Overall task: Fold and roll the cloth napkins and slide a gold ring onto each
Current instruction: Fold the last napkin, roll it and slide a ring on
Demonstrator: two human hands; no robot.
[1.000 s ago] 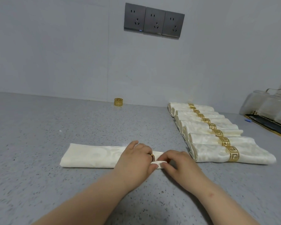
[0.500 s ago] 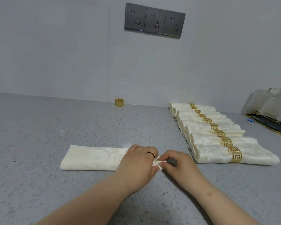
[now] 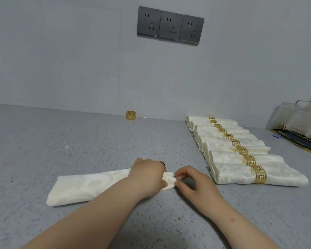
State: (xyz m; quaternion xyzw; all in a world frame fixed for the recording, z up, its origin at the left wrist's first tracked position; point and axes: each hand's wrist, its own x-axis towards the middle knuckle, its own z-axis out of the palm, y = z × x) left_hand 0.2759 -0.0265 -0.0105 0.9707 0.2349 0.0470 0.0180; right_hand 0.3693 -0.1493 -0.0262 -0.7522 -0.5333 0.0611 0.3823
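A cream cloth napkin (image 3: pixel 86 186), folded into a long strip, lies across the grey counter in front of me. My left hand (image 3: pixel 145 174) curls over its right end and grips the bunched cloth. My right hand (image 3: pixel 192 180) pinches the cloth tip that sticks out between the two hands. One loose gold ring (image 3: pixel 131 115) stands far back by the wall. To the right, several rolled napkins (image 3: pixel 230 173) lie in a row, each wearing a gold ring (image 3: pixel 258 175).
The speckled grey counter (image 3: pixel 61 141) meets a grey wall with three dark sockets (image 3: pixel 170 25). At the far right stands a dark tray with a gold rim (image 3: pixel 298 141) holding clear containers.
The napkin's right end has been gathered tighter between my hands, and the strip now lies slightly slanted. Both hands stay at that end.
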